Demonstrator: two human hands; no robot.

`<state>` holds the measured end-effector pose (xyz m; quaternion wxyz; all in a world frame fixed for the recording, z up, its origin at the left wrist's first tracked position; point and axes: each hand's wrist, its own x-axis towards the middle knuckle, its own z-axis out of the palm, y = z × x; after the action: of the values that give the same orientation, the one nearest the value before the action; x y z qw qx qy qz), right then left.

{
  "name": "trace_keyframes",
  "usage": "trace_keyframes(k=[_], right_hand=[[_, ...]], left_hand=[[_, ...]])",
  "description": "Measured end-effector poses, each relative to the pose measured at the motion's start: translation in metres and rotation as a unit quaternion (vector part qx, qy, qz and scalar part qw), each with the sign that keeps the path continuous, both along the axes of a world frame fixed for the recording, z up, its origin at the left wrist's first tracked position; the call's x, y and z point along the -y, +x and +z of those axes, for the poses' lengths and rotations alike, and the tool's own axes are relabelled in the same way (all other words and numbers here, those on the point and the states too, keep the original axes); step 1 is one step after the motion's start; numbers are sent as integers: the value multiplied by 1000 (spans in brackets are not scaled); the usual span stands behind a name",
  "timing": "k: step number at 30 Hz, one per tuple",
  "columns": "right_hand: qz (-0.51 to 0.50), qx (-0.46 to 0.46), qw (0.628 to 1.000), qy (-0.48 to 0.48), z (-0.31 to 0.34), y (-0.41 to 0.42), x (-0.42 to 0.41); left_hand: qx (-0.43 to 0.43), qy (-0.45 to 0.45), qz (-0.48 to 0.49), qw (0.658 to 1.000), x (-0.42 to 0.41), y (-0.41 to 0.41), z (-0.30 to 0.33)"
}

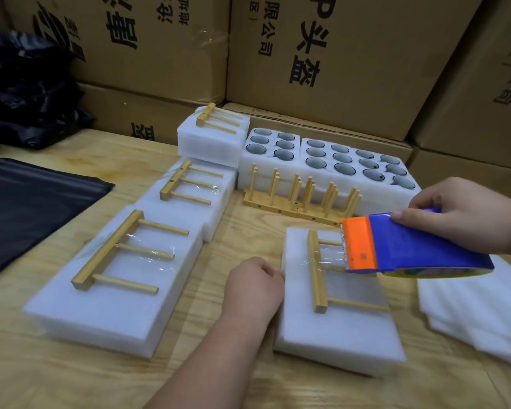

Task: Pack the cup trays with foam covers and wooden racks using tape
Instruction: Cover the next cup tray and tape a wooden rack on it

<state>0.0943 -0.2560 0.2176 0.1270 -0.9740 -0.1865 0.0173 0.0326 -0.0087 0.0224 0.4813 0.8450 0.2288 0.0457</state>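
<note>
At the packing table, I run clear tape (331, 256) across a wooden rack (317, 276) that lies flat on a covered foam tray (337, 329), right in front of me. My right hand (466, 216) grips the blue and orange dispenser (410, 246), fingers and thumb curled round its body, its toothed edge over the rack's middle peg. My left hand (254, 286) is curled at the tray's left edge, seemingly pinning the tape's free end there; whether the fingers pinch it I cannot tell.

The foam looks light and soft, so I judge it will slide and dent easily: best held down flat at an edge, not squeezed. The rack seems stiff but thin-pegged and loose until taped, so I would steady it by its thick bar. The tape is slick and clingy, best kept taut.

To the left, three finished packs (115, 290) carry taped racks. Behind, open trays (331, 172) show glass cups (344, 168) in their sockets, fragile I would guess, and better lifted from beneath. Spare racks (301, 196) stand on edge before them. Loose foam covers (478, 314) lie at my right, black bags (27, 196) at my left, cartons (337, 54) behind.
</note>
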Motion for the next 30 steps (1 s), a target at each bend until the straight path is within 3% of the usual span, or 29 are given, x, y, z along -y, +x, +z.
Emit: trace_keyframes(k=[13,16,19,21,23,24,27,30], right_hand=[[3,-10,1000,22,-8,-7,3],[2,-1,1000,20,-12,-7,8],[5,6,1000,29,-15,-7,12],[10,7,999,34,-18,-6,14],[14,3,999,34,-20,-5,15],[14,2,999,35,-21,-5,16],[13,-3,999,37,-24,-3,19],[9,-2,999,35,-28,0,24]], left_hand=[[-35,150,-30,988,-2,4,-3],[-43,150,-32,987,-3,3,-2],[-3,69,2,998,-8,6,0],[60,-96,-20,993,-4,3,6],[63,-274,-97,955,6,-2,9],[45,-314,-136,938,11,-3,6],[39,-330,-181,925,15,-7,7],[50,-251,-198,946,10,-3,17]])
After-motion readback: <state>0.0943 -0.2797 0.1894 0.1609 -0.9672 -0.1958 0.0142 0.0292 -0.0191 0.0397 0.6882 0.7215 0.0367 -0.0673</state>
